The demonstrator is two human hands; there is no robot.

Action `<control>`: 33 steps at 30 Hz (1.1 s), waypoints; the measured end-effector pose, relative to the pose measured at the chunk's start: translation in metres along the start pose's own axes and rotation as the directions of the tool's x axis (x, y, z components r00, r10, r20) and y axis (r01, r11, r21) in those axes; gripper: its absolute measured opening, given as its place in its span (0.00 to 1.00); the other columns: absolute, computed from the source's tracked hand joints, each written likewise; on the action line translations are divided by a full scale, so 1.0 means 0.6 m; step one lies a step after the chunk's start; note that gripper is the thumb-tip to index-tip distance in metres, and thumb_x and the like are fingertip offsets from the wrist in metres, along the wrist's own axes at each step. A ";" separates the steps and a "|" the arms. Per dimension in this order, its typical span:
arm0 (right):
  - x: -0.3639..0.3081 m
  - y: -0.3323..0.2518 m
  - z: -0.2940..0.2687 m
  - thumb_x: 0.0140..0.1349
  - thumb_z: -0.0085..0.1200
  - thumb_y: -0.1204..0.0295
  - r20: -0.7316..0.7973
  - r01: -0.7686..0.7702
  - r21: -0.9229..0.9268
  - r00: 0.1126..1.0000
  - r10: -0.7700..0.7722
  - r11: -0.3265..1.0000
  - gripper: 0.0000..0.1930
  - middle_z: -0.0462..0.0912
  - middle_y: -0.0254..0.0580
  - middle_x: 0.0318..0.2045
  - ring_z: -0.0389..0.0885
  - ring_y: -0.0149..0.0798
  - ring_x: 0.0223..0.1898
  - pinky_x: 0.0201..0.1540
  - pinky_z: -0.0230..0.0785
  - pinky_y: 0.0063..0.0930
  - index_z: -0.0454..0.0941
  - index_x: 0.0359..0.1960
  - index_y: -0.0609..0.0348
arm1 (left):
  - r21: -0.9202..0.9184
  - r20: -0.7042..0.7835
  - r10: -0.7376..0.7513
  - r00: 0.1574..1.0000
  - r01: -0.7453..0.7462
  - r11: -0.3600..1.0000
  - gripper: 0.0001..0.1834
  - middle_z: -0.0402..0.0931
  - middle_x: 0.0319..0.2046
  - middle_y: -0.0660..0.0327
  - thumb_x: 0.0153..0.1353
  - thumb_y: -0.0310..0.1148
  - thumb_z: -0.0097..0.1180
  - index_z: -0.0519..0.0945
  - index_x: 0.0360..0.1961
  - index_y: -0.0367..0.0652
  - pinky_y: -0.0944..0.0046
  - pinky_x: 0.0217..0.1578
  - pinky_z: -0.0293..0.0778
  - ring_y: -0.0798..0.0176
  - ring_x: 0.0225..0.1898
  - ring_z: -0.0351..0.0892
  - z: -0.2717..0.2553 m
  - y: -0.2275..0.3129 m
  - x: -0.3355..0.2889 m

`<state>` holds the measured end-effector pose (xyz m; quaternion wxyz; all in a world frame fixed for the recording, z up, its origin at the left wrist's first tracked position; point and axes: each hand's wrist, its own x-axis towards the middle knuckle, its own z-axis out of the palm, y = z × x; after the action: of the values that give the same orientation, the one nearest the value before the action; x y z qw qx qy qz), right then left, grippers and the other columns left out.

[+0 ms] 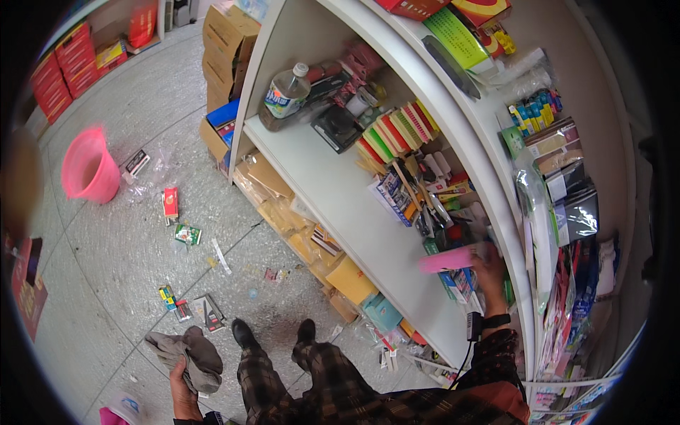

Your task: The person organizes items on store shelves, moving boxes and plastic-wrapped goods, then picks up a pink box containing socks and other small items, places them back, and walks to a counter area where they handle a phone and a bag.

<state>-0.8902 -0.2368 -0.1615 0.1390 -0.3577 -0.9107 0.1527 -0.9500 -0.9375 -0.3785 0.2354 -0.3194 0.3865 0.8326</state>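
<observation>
My left hand (pixel 182 394) is closed around a crumpled grey cloth (pixel 195 358), low over the floor at the lower left. On the right, my right hand (pixel 489 275) reaches into the white shelf (pixel 354 219), with a dark band at the wrist. Its fingers grip a flat, bright pink item (pixel 448 261), smeared by motion, so its kind does not show. Just beneath that hand lie small packets (pixel 459 285) in blue and white. Farther back on this shelf are a row of colourful stacked pads (pixel 400 131) and a clear bottle (pixel 285 95) with a white cap.
A pink bucket (pixel 92 166) stands on the tiled floor at left, near scattered small boxes (pixel 170 204) and a grey box (pixel 209 312). Cardboard boxes (pixel 230 53) are stacked beyond the shelf's end. Envelopes and papers (pixel 350 278) fill the lower level; packaged goods hang at right.
</observation>
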 end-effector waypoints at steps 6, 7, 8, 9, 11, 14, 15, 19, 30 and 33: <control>0.034 -0.220 0.133 0.56 0.63 0.74 0.139 0.043 0.519 0.981 -0.134 0.854 0.28 0.75 0.45 0.51 0.71 0.36 0.54 0.55 0.68 0.31 0.66 0.57 0.68 | -0.009 0.058 0.050 0.997 -0.049 0.999 0.30 0.71 0.59 0.55 0.62 0.38 0.55 0.65 0.64 0.37 0.55 0.62 0.65 0.54 0.59 0.72 0.022 0.069 0.041; 0.061 -0.256 0.150 0.56 0.63 0.75 0.128 0.152 0.537 0.957 -0.259 0.830 0.29 0.74 0.46 0.52 0.71 0.36 0.55 0.55 0.67 0.31 0.65 0.58 0.68 | 0.012 0.071 0.052 0.996 -0.053 0.999 0.30 0.71 0.59 0.55 0.63 0.38 0.54 0.65 0.64 0.37 0.55 0.63 0.65 0.54 0.60 0.71 0.029 0.077 0.044; 0.089 -0.289 0.164 0.56 0.63 0.75 0.082 0.202 0.431 0.962 -0.262 0.879 0.29 0.73 0.46 0.53 0.71 0.36 0.55 0.56 0.66 0.31 0.65 0.58 0.69 | 0.033 0.024 0.034 0.999 -0.035 0.999 0.30 0.71 0.59 0.55 0.62 0.38 0.54 0.65 0.63 0.36 0.55 0.62 0.65 0.54 0.59 0.72 0.036 0.083 0.049; 0.119 -0.319 0.180 0.57 0.63 0.74 0.036 0.279 0.345 0.950 -0.310 0.896 0.29 0.73 0.46 0.54 0.71 0.36 0.56 0.57 0.65 0.31 0.65 0.58 0.69 | 0.030 0.007 0.028 1.000 -0.028 0.999 0.30 0.72 0.58 0.55 0.62 0.37 0.55 0.66 0.63 0.36 0.55 0.61 0.66 0.54 0.58 0.72 0.043 0.088 0.051; 0.186 -0.369 0.221 0.55 0.64 0.73 -0.074 0.371 0.464 0.921 -0.382 0.804 0.28 0.74 0.47 0.49 0.73 0.38 0.53 0.58 0.64 0.32 0.66 0.55 0.66 | 0.027 -0.021 0.031 0.999 -0.031 0.999 0.30 0.72 0.58 0.54 0.62 0.38 0.55 0.66 0.63 0.35 0.55 0.61 0.66 0.53 0.58 0.73 0.053 0.098 0.057; 0.293 -0.417 0.268 0.53 0.65 0.70 -0.139 0.500 0.448 0.858 -0.494 0.742 0.28 0.77 0.48 0.48 0.77 0.40 0.49 0.53 0.69 0.33 0.69 0.54 0.65 | 0.012 -0.042 0.052 0.998 -0.052 0.999 0.31 0.72 0.58 0.54 0.63 0.39 0.55 0.65 0.63 0.35 0.55 0.61 0.65 0.53 0.58 0.73 0.062 0.107 0.070; 0.317 -0.424 0.280 0.52 0.65 0.69 -0.148 0.519 0.322 0.854 -0.499 0.792 0.27 0.78 0.49 0.47 0.78 0.42 0.48 0.53 0.70 0.34 0.71 0.53 0.65 | 0.004 -0.045 0.041 0.998 -0.041 0.999 0.31 0.71 0.58 0.54 0.63 0.39 0.55 0.65 0.64 0.34 0.55 0.61 0.65 0.53 0.58 0.72 0.062 0.110 0.075; 0.411 -0.454 0.326 0.48 0.65 0.67 -0.136 0.534 -0.053 0.833 -0.536 0.844 0.26 0.80 0.54 0.43 0.79 0.52 0.45 0.51 0.71 0.38 0.74 0.48 0.66 | -0.015 -0.025 0.063 0.998 -0.063 0.998 0.33 0.70 0.60 0.53 0.63 0.42 0.54 0.63 0.65 0.36 0.54 0.62 0.64 0.52 0.60 0.70 0.061 0.108 0.102; 0.504 -0.395 0.424 0.48 0.64 0.67 -0.226 0.565 -0.154 0.778 -0.586 0.811 0.23 0.81 0.52 0.37 0.81 0.54 0.40 0.45 0.73 0.40 0.76 0.47 0.58 | 0.013 -0.127 -0.017 0.992 0.019 1.000 0.34 0.70 0.59 0.54 0.63 0.44 0.54 0.64 0.65 0.37 0.54 0.61 0.65 0.53 0.59 0.71 0.044 0.130 0.123; 0.538 -0.372 0.424 0.51 0.63 0.68 -0.137 0.524 -0.112 0.833 -0.536 0.844 0.16 0.81 0.51 0.36 0.80 0.55 0.39 0.44 0.74 0.41 0.77 0.41 0.59 | 0.032 -0.135 -0.030 0.990 0.035 0.999 0.33 0.71 0.59 0.54 0.63 0.44 0.54 0.65 0.65 0.37 0.54 0.61 0.65 0.53 0.58 0.72 0.024 0.145 0.138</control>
<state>-1.3459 -0.2138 -0.2638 0.2370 -0.1072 -0.9644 0.0468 -1.0675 -0.9654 -0.3872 0.2279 -0.3769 0.4105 0.7985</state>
